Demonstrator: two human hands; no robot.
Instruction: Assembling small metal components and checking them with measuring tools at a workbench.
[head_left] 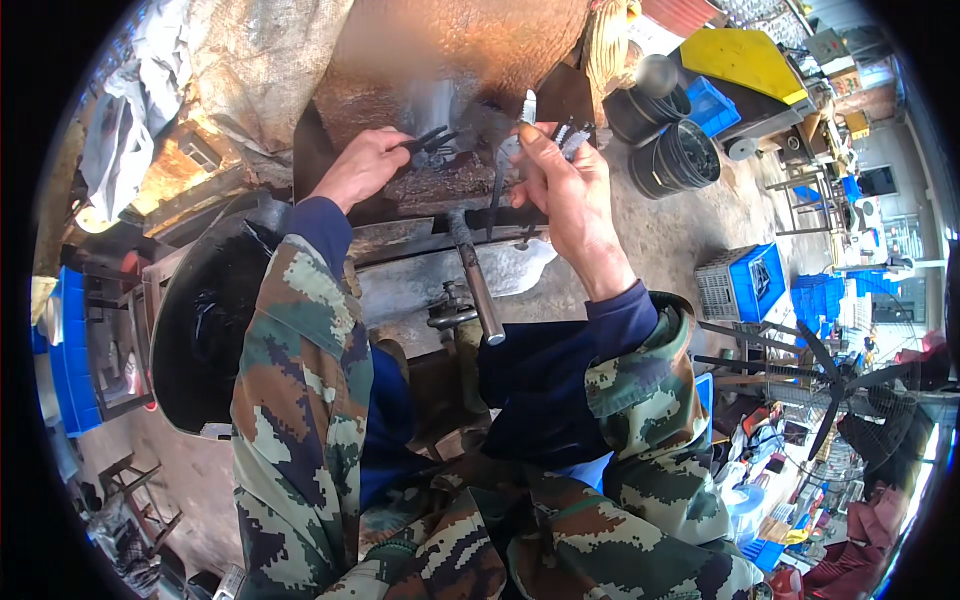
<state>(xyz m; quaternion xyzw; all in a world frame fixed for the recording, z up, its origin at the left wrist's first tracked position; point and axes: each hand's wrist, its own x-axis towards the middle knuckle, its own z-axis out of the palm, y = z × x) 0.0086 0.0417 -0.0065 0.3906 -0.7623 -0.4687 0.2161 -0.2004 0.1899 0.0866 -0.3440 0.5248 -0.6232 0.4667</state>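
Observation:
My left hand [362, 168] is closed around a slim dark metal piece [428, 138], its far end pointing right over the wet, rust-brown work rest [440, 182]. Across from it, my right hand [578, 205] pinches several slender metal pieces. One is a pale piece with notched edges [529, 106] sticking up beyond the thumb; a dark tapered piece [496, 195] hangs down toward a metal bar [478, 280]. Another pale ridged end [575, 143] shows behind the fingers. The exact kind of these pieces cannot be made out. Blur covers the area just beyond my left hand.
A large brown wet surface [460, 45] rises ahead. At left stands a big black tub [205, 330]. Two black buckets [672, 165], a blue-and-white crate [742, 283] and a black fan [840, 385] are at right. A tap-like valve [452, 312] sits below the work rest.

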